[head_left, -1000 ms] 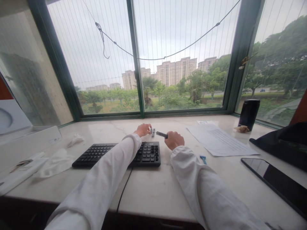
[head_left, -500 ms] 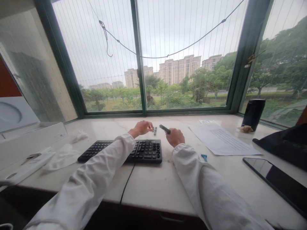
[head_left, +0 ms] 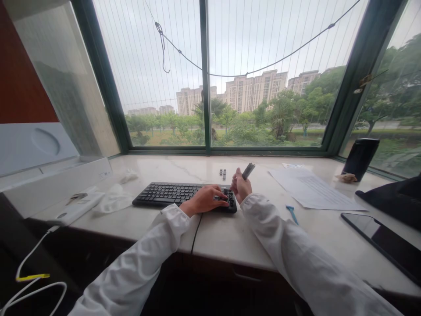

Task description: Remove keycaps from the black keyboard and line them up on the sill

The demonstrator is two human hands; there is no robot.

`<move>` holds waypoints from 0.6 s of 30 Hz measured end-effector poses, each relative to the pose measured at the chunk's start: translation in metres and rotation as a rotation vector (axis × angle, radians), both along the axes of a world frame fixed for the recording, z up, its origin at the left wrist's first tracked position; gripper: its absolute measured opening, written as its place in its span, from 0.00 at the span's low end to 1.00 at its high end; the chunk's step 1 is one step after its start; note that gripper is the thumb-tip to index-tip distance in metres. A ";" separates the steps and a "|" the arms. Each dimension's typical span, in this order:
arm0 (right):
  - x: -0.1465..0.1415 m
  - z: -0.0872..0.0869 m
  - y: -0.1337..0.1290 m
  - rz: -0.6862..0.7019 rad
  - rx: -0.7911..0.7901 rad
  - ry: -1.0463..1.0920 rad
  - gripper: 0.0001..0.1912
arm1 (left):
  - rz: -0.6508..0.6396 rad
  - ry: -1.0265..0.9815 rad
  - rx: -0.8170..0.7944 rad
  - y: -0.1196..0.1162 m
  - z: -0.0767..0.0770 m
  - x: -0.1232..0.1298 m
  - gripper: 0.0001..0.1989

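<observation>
A black keyboard [head_left: 171, 194] lies on the pale marble sill [head_left: 230, 237] in front of the window. My left hand [head_left: 204, 199] rests on the keyboard's right end, over the number keys, fingers curled down onto them. Just right of it my right hand [head_left: 240, 186] is raised and closed around a small dark tool [head_left: 248, 170] that points up and to the right. Two small dark keycaps [head_left: 222, 173] lie loose on the sill behind the keyboard, apart from both hands.
Printed paper sheets [head_left: 312, 191] lie at the right, a black cylinder [head_left: 360, 158] behind them, a dark tablet [head_left: 381, 239] at the near right. A small blue tool [head_left: 291, 213] lies by my right sleeve. White box [head_left: 55, 184] and crumpled tissue [head_left: 113, 199] sit left.
My left hand came back from the loose keycaps onto the keyboard's right end. My right hand lifted and tilted the dark tool upward. The camera view shifted left and back.
</observation>
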State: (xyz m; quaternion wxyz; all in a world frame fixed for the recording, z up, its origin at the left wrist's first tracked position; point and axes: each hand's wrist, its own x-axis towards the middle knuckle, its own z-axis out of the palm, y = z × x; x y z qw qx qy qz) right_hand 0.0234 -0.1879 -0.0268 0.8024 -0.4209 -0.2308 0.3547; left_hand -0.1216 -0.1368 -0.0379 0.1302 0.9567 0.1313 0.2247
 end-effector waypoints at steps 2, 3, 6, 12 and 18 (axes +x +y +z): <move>-0.004 -0.005 0.001 -0.006 -0.044 -0.034 0.22 | 0.051 -0.031 -0.044 0.000 -0.003 0.000 0.20; -0.006 -0.007 0.002 -0.012 -0.067 -0.046 0.22 | 0.071 -0.043 -0.071 -0.001 -0.004 0.000 0.20; -0.009 -0.013 0.004 -0.038 -0.113 -0.076 0.22 | 0.104 -0.065 -0.143 -0.002 -0.006 -0.001 0.20; -0.016 -0.022 0.005 -0.143 -0.116 -0.201 0.23 | 0.130 -0.114 -0.168 -0.004 -0.009 -0.002 0.19; -0.016 -0.023 0.010 -0.179 -0.157 -0.157 0.22 | 0.155 -0.118 -0.147 0.000 -0.013 -0.001 0.22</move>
